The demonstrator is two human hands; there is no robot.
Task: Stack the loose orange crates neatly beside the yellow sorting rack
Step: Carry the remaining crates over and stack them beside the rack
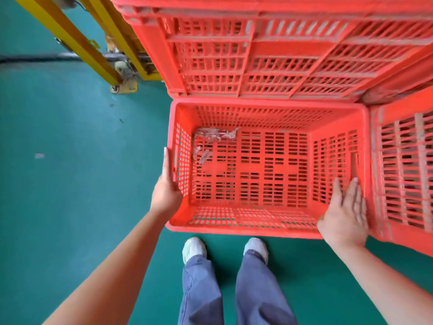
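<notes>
Item: open-topped orange slatted plastic crate (243,227), upright on the green painted floor (70,160), directly ahead of the person's white shoes (194,248).

Position: its far rim is touching or just short of a tall stack of matching orange crates (269,55). Another orange crate (403,172) stands just beside its right wall. The yellow metal sorting rack (70,41), on a caster, stands at the far left beside the stack.

Contents: grey shredded scraps (210,137) in the far-left corner.

Handling: left hand (166,184) lies flat along the outer left wall with fingers straight. Whether the thumb hooks the rim cannot be told. Right hand (346,207), motion-blurred, is spread flat over the right rim with nothing clasped.

Assessment: palms bracket both short sides, probably to square the crate against its neighbours or to take hold for a lift. The crate is not yet stacked.
</notes>
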